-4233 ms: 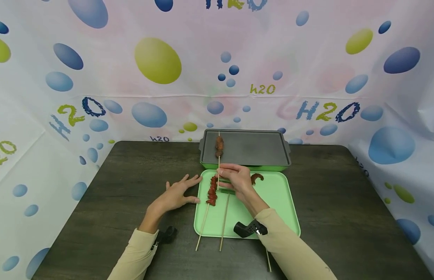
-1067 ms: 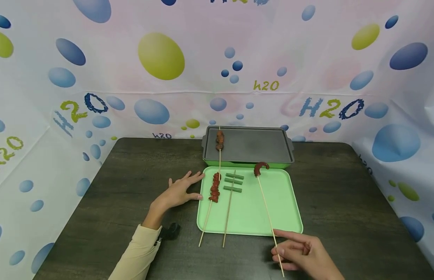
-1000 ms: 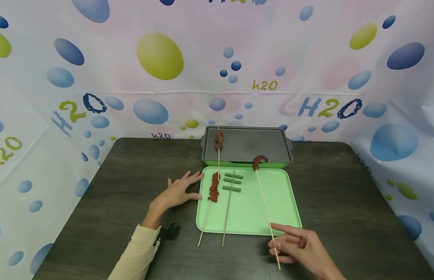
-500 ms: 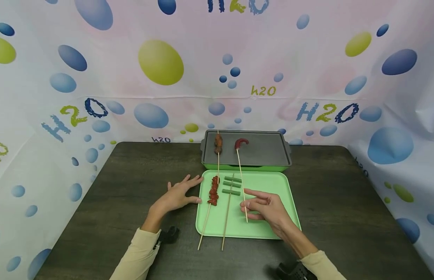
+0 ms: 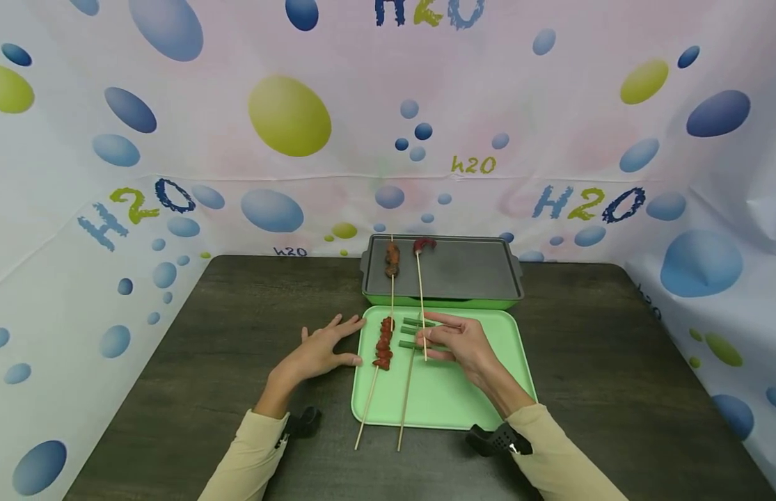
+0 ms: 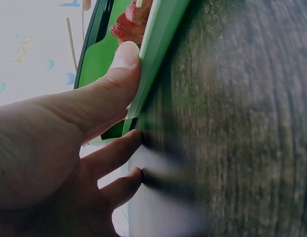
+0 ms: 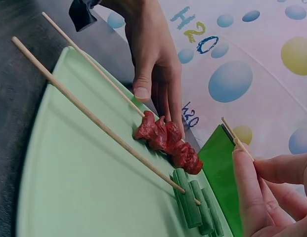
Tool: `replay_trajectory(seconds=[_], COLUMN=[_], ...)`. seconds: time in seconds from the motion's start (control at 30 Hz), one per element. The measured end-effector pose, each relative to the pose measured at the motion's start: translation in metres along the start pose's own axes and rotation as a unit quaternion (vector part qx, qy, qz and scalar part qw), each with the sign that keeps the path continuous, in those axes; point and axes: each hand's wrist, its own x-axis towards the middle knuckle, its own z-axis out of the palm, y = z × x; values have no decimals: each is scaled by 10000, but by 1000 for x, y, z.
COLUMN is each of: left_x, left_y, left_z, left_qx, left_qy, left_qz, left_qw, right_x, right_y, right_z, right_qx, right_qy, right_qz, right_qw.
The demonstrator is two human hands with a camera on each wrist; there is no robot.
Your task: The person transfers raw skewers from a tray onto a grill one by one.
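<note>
My right hand (image 5: 465,346) pinches the lower stick of a skewer (image 5: 420,285) that carries a curled dark red piece (image 5: 424,243), like a tentacle. That piece is over the back left of the grey griddle (image 5: 475,268); whether it touches cannot be told. To its left, a brown meat skewer (image 5: 392,259) lies on the griddle. With fingers spread, my left hand (image 5: 315,355) touches the left rim of the pale green tray (image 5: 481,390); in the left wrist view its thumb (image 6: 126,57) presses the rim. A red meat skewer (image 7: 168,140) and a skewer of green pieces (image 7: 188,205) lie on the tray.
The griddle stands behind the tray, against the back edge of the dark wooden table (image 5: 256,292). Stick ends of the tray's two skewers overhang its front edge. A patterned curtain (image 5: 337,125) hangs behind and beside the table.
My right hand let go of the brown skewer on the griddle, took the curled-piece skewer from the tray's right side and moved it forward and left over the griddle. My left hand stays put.
</note>
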Motion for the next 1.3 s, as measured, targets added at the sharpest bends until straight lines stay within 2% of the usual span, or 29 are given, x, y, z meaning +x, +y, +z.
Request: replay_trajectory(seconds=[0.27,0.4,0.57,0.8,0.93,1.03,1.3], left_x=[0,0,1,1,1,1,1], left_y=[0,-1,0,0,0,-1,-1], left_z=[1,2,2,-1,-2,-2,0], left_qx=[-20,-37,-23,-29,27,42,61], left_qy=[34,64,13,15,40,40,24], left_qz=[4,21,32,10,51,46,27], left_qw=[10000,10000,10000,10000,10000,10000,10000], right_x=[4,-4,-34,-76,-90,-94,-90], right_y=[2,4,11,22,29,35,43], right_z=[-5,-7,-16,-16,-11,-6,8], right_qx=[149,118,-73,-72,227,563,1289], right_qy=[-16,35,-83,-900,-1220,-1309,-1410], right_qz=[-34,-79,41,391,582,811,1319], right_qw=[9999,9999,9999,9951,9906,9865,9727])
